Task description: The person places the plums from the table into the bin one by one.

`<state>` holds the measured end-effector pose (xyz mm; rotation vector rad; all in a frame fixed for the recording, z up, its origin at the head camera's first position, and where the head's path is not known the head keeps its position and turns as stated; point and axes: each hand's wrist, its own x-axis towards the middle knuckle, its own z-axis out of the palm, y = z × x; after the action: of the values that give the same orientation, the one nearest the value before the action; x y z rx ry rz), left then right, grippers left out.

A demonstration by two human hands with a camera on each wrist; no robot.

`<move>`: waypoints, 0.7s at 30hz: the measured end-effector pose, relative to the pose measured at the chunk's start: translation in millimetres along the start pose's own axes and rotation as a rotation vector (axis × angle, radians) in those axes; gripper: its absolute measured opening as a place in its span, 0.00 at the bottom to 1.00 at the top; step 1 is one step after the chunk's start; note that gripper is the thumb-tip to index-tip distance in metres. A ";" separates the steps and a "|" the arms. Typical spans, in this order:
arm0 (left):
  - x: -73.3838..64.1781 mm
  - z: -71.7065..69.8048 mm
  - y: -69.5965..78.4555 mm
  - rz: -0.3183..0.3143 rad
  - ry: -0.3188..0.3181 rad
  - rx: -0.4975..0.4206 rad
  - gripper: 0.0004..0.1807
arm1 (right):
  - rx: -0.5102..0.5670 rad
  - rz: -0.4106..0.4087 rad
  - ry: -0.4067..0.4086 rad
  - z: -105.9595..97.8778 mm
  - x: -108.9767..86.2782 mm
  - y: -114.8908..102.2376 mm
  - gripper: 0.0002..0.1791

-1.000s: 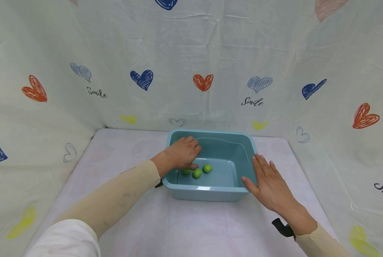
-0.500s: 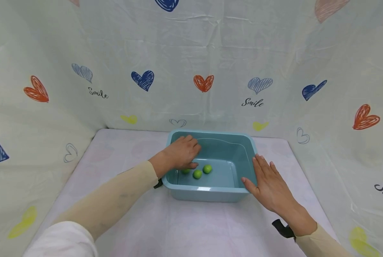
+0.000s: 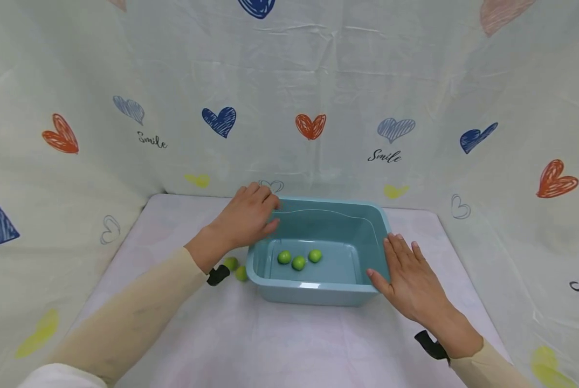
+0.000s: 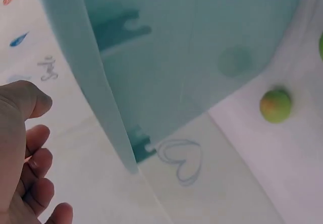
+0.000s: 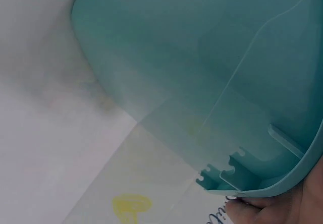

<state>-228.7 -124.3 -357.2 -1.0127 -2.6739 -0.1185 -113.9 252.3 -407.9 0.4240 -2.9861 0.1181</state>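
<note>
A light blue plastic basin (image 3: 299, 295) stands on the table with three small round green fruits (image 3: 298, 263) on its floor. Above its left rim is my left hand (image 3: 245, 218), holding nothing; the left wrist view shows its fingers (image 4: 40, 161) loosely bent beside the rim. Two more green fruits, one farther back (image 3: 230, 263) and one nearer (image 3: 241, 274), lie on the table just left of the basin, close to the left wrist. My right hand (image 3: 411, 277) rests against the basin's right rim with fingers extended.
A pale cloth covers the table (image 3: 289, 345). Behind and at both sides hangs a whitish curtain (image 3: 270, 64) printed with hearts and words. Each wrist wears a black strap, such as the right strap (image 3: 431, 345).
My left hand has risen out of the basin and moved left over its rim. The fruit it partly covered inside and two fruits on the table now show. The right hand stays at the rim.
</note>
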 end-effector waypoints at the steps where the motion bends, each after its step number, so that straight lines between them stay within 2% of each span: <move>1: -2.7 -1.5 -2.5 -0.020 0.009 -0.005 0.17 | -0.004 -0.001 0.001 0.0 -0.3 0.4 0.48; 6: -18.4 -7.1 -15.3 -0.100 0.055 -0.027 0.18 | -0.009 0.000 -0.003 0.0 -1.0 0.7 0.48; 10: -32.7 -6.5 -28.4 -0.156 0.110 -0.034 0.16 | -0.005 0.001 -0.003 0.3 -0.7 0.0 0.48; 12: -40.8 -4.7 -35.1 -0.190 0.117 -0.037 0.15 | -0.006 -0.002 0.005 0.5 -0.8 -0.2 0.48; 14: -49.9 -1.6 -41.8 -0.225 0.105 -0.044 0.15 | -0.008 -0.005 0.012 0.8 -0.7 -0.3 0.48; 17: -64.7 6.2 -51.1 -0.282 0.055 -0.050 0.15 | -0.014 -0.012 0.020 0.6 -0.6 -0.6 0.47; 21: -85.8 20.7 -60.5 -0.307 -0.038 -0.051 0.15 | -0.022 -0.019 0.025 -0.7 -0.3 -0.9 0.47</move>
<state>-212.0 -220.8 -400.2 -0.6160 -2.8561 -0.2321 -113.3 251.6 -407.2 0.4456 -2.9553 0.0872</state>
